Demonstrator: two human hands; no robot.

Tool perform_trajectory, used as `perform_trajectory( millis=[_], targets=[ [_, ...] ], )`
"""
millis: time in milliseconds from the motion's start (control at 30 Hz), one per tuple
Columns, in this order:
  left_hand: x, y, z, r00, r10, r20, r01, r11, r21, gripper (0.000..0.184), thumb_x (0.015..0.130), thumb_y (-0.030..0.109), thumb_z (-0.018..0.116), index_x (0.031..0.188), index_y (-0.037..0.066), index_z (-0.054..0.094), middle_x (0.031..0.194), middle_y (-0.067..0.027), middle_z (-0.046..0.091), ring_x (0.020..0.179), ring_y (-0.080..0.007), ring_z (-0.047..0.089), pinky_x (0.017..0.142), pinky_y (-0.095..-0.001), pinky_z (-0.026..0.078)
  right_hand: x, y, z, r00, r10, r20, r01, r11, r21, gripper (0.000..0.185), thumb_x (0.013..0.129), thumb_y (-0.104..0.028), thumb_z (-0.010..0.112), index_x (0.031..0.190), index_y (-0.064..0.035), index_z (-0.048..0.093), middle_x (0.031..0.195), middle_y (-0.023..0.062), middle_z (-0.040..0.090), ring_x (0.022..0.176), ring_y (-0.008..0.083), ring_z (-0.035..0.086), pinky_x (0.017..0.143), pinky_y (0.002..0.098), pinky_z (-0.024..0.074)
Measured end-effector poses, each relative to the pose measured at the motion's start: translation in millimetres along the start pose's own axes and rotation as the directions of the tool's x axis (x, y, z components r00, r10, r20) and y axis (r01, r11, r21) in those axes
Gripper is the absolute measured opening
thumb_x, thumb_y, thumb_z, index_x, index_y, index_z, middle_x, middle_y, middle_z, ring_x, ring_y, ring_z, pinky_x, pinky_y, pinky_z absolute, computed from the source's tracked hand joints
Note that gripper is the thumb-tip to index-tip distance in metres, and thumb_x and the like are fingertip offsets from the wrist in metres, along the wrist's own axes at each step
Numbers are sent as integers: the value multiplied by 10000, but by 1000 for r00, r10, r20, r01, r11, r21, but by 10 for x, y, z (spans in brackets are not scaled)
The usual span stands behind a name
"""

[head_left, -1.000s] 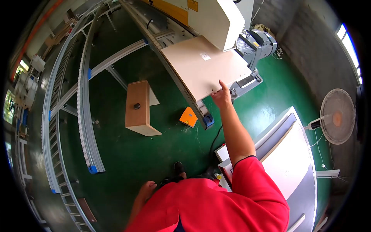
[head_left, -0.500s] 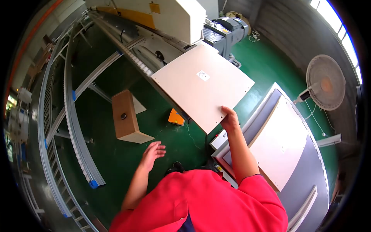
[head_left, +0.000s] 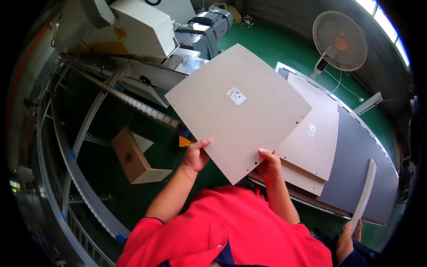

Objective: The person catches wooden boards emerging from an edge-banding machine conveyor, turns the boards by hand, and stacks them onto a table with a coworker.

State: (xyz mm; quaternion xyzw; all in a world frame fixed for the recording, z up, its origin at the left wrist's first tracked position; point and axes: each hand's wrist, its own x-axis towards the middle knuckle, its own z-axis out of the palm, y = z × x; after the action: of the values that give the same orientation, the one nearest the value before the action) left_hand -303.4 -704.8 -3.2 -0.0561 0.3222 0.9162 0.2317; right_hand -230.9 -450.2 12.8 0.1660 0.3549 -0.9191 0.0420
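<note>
A flat beige panel (head_left: pixel 231 120) with a small white label and drilled holes along its edges is held up in front of the red shirt. My left hand (head_left: pixel 197 155) grips its lower left edge, thumb on the top face. On the lower right edge my right hand (head_left: pixel 269 164) is closed with its thumb on top, fingers hidden underneath. To the right, similar labelled panels (head_left: pixel 311 129) lie stacked on a grey-topped table (head_left: pixel 347 164), partly covered by the held panel.
A white machine (head_left: pixel 138 26) with a motor (head_left: pixel 200 35) stands behind a roller rail (head_left: pixel 142 107). A brown box-like piece (head_left: pixel 129 155) is on the green floor at left. A fan (head_left: pixel 340 42) stands at upper right. Another person's hands (head_left: pixel 349 240) hold a white strip (head_left: pixel 364 191).
The panel has come off the machine's rail towards me and the table. My left hand has risen from my side and taken hold of it. Another person's hands have appeared at lower right.
</note>
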Motion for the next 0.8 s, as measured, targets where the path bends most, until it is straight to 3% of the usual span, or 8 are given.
perform_trajectory(
  millis=[133, 167, 233, 300, 367, 433, 500, 800],
  targets=[
    [5, 27, 165, 1000, 10, 29, -9, 1000, -29, 557, 805, 45, 591, 1353, -12, 503, 1262, -128, 602, 1181, -290, 585, 1054, -417, 461, -118, -311, -77, 975, -216, 59, 219, 974, -57, 674, 826, -152, 721, 1397, 30, 412, 1239, 154, 601, 1186, 296, 583, 1037, 446, 443],
    [-12, 34, 174, 999, 11, 53, -9, 999, -47, 561, 798, 37, 585, 1350, -18, 500, 1254, -133, 603, 1173, -295, 590, 1047, -419, 469, -147, -462, -87, 958, -288, -11, 288, 958, 8, 585, 878, -162, 658, 1384, 31, 437, 1245, 133, 608, 1166, 262, 598, 1016, 409, 463],
    [-69, 126, 128, 996, 42, 80, -40, 999, -31, 594, 756, 39, 580, 1341, -30, 499, 1246, -143, 602, 1159, -303, 597, 1025, -418, 487, -13, -869, -445, 849, -509, 139, 458, 842, 284, 395, 975, -129, 490, 1346, 6, 489, 1246, 83, 629, 1127, 195, 617, 971, 348, 490],
    [-110, 232, 121, 993, 61, 105, -60, 998, -11, 625, 717, 50, 578, 1331, -39, 498, 1235, -149, 603, 1142, -311, 604, 1003, -415, 504, -70, -1313, -606, 827, -547, 126, 527, 834, 161, 285, 1008, -142, 485, 1249, -20, 576, 1232, 100, 657, 1164, 209, 614, 1020, 373, 474],
    [-200, 312, 162, 991, 74, 109, -76, 997, 8, 654, 682, 70, 578, 1321, -44, 499, 1219, -152, 606, 1123, -317, 612, 980, -408, 520, -251, -1583, -337, 846, -533, 29, 529, 830, -175, 269, 964, -165, 608, 1164, 14, 627, 1077, 95, 697, 1013, 180, 656, 930, 314, 496],
    [-231, 335, 115, 991, 107, 86, -111, 993, 40, 656, 652, 92, 573, 1291, -43, 518, 1188, -158, 613, 1090, -316, 621, 963, -393, 527, -236, -1839, -514, 897, -413, 159, 442, 826, -350, 249, 954, -160, 636, 1131, 15, 651, 1016, 93, 710, 940, 162, 670, 890, 292, 507],
    [-243, 364, 40, 986, 125, 115, -130, 991, 44, 648, 642, 84, 567, 1276, -42, 530, 1174, -159, 616, 1070, -314, 625, 954, -391, 530, -275, -1946, -333, 908, -404, 109, 401, 767, -501, 225, 952, -186, 663, 1060, 10, 675, 942, 70, 711, 870, 137, 666, 832, 264, 511],
    [-390, 560, 22, 963, 251, 98, -254, 967, 14, 583, 557, 64, 549, 1132, -10, 611, 1028, -117, 656, 941, -289, 665, 847, -382, 568, 32, -2142, 115, 922, -307, 235, 379, 602, -703, 219, 982, -221, 647, 1041, -14, 686, 871, 14, 673, 782, 84, 619, 732, 250, 513]
  ],
)
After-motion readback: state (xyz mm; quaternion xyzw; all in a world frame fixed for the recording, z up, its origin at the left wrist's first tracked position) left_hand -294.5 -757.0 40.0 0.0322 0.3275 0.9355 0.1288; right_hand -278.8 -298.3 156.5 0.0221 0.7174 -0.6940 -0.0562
